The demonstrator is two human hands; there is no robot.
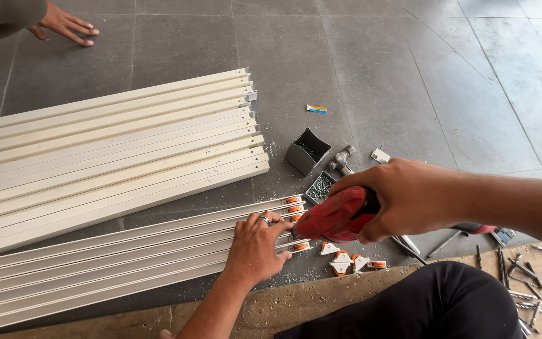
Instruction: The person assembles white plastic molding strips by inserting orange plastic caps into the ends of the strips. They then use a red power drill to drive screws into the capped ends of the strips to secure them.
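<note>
My right hand [409, 198] grips a red power drill [334, 216], its nose pointed left at the end of a cream aluminium rail section [127, 251] lying on the floor. My left hand [255, 248], with a ring on one finger, presses flat on the rail ends beside the drill tip. Orange-wheeled rollers [294, 208] sit in the rail ends. Loose white roller brackets with orange wheels [349, 258] lie just right of the rails, under the drill.
A larger stack of cream rails [108, 150] lies further away. A small open box of screws [319, 186], a dark square tube offcut [308, 150] and a hammer [342, 159] sit beyond the drill. Screws [525, 276] litter the right. Another person's hand [64, 25] rests top left.
</note>
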